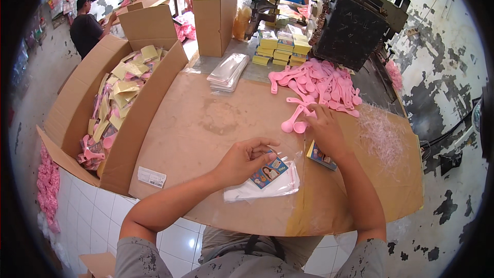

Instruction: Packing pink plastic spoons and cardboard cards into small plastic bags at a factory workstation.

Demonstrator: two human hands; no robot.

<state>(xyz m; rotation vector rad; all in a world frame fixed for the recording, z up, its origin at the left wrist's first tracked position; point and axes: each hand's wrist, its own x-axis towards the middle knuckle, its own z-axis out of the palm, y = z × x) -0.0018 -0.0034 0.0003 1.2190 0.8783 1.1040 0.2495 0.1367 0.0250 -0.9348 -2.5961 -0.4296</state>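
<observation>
brown cardboard [180,139] covers most of the surface [242,64], whose back part is bare grey. pink spoons [329,85] lie heaped at the back right, clear bags [229,72] at the back, flat front bags [285,189] nearer, a card pack [320,156] just right of those, a white label [152,176] at left, pale shreds [383,131] at right. card piles [280,49] stand behind.

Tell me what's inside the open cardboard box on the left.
The cardboard box holds a jumble of pink spoons and pale yellow cards; the top layer covers whatever lies deeper.
</observation>
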